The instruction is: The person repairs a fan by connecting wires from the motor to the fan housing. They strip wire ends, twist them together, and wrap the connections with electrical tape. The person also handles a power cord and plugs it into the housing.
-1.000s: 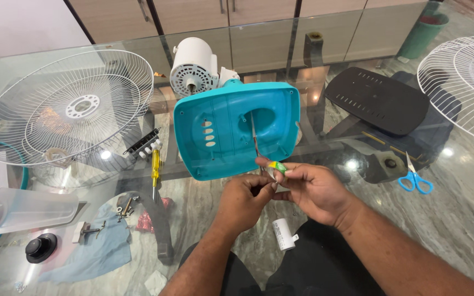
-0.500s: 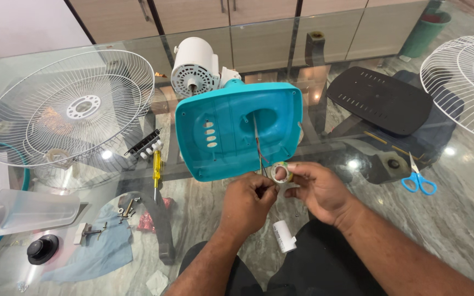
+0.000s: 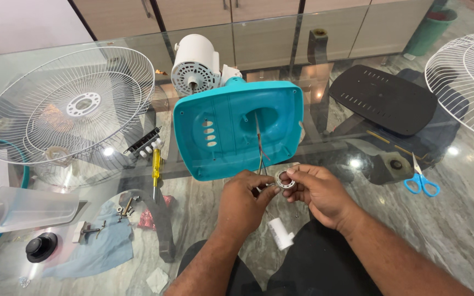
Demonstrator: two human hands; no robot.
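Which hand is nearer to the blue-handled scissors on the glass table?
Right. The right hand lies left of the blue-handled scissors; the left hand is farther left, beyond it.

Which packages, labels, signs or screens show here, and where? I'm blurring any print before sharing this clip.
None: no package, label, sign or screen shows on the glass table.
Both hands, left hand and right hand, meet on a small pale ring in front of the teal fan housing; no print can be made out on either.
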